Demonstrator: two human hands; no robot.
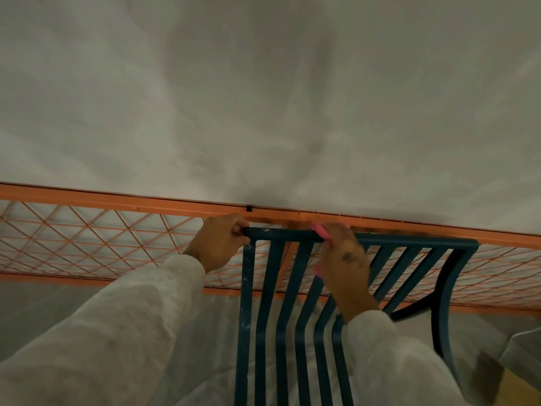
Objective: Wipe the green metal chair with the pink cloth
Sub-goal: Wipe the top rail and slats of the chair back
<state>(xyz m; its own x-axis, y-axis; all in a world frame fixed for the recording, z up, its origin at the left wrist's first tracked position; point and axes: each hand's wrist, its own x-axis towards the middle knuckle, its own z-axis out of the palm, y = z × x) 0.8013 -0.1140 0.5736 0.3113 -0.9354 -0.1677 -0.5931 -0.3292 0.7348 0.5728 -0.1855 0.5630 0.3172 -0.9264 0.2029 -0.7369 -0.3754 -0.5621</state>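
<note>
The dark green metal chair (409, 243) stands below me, its slatted back running down toward the bottom edge of the view. My left hand (218, 241) grips the left corner of the chair's top rail. My right hand (344, 259) is curled round the pink cloth (320, 231) and presses it onto the top rail near its middle. Only small bits of the cloth show above and to the left of my fingers. White specks mark the chair's left upright.
An orange metal mesh fence panel (102, 230) runs across the view right behind the chair back. Beyond it is a grey-white covered surface (263, 112). A pale sheet lies under the chair; a brown cardboard corner (524, 385) shows at bottom right.
</note>
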